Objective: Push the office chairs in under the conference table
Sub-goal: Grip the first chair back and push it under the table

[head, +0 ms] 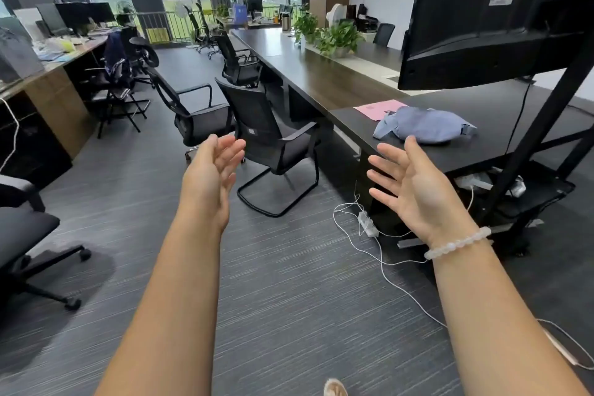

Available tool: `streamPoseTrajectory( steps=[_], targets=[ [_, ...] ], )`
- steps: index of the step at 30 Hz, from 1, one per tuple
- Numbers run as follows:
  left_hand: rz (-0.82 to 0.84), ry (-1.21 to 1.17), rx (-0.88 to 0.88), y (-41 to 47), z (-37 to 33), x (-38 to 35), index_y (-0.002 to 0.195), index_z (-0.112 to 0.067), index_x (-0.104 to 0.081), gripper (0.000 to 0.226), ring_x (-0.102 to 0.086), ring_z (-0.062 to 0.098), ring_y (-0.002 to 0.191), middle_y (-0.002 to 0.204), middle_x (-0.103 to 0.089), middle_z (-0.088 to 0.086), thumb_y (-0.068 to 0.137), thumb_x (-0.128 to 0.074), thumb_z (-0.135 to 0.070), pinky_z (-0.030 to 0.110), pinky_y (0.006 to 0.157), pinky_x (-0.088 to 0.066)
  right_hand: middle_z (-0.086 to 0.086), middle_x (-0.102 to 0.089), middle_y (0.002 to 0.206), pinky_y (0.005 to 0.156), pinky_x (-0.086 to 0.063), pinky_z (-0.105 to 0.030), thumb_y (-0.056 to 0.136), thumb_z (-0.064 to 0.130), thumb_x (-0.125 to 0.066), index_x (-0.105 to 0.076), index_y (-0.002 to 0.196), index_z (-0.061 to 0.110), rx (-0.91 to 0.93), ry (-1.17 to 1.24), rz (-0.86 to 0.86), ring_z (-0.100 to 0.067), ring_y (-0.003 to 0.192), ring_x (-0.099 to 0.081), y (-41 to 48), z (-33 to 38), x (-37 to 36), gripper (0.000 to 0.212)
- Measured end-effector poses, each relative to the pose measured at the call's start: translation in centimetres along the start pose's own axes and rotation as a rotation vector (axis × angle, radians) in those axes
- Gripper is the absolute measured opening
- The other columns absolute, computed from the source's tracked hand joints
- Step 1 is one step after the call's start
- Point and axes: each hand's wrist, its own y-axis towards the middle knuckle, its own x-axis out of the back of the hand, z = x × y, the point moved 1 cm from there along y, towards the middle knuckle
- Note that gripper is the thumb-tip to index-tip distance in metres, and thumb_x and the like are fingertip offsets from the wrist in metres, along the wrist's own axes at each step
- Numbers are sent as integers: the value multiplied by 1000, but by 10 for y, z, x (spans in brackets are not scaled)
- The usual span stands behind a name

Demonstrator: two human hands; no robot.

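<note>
Ahead of the nearest chair (273, 135), angled out from the table (321, 80), my left hand (212, 173) and right hand (414, 190) reach empty, grip apart, to catch its backrest.

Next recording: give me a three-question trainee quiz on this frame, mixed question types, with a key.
1. True or false: the left hand already grips the nearest chair.
2. What lies on the conference table beside the pink paper? A) a laptop B) a blue cloth bag C) a helmet
3. What floor hazard lies near the table's end?

Key
1. False: both hands are open, touching nothing; the right hand too.
2. B
3. A white power strip with loose cables.
</note>
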Motion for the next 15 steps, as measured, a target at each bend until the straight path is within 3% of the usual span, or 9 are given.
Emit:
streamPoseTrajectory(
  steps=[3, 7, 15],
  targets=[
    [-34, -38, -27, 40, 13, -17, 100, -17, -61, 19, -70, 15, 93, 100, -69, 2, 97, -45, -27, 29, 86, -51, -3, -61, 126, 93, -48, -38, 97, 53, -35, -55, 130, 20, 6, -10, -8, -20, 114, -60, 44, -3, 1, 51],
    [-60, -45, 60, 115, 28, -41, 99, -14, -60, 22, -68, 18, 93, 101, -67, 4, 97, -45, -29, 31, 74, -55, -2, -64, 122, 80, -53, -35, 97, 55, -35, -55, 128, 23, -11, -106, -50, -18, 104, -65, 127, -5, -1, 49],
    [-52, -131, 112, 281, 28, -77, 108, -15, -63, 44, -66, 16, 100, 106, -69, 2, 100, -31, -43, 32, 85, -52, 5, -68, 114, 89, -50, -34, 95, 59, -32, -61, 110, 32, 32, -259, 14, -12, 106, -64, 315, 25, -37, 42]
  ],
)
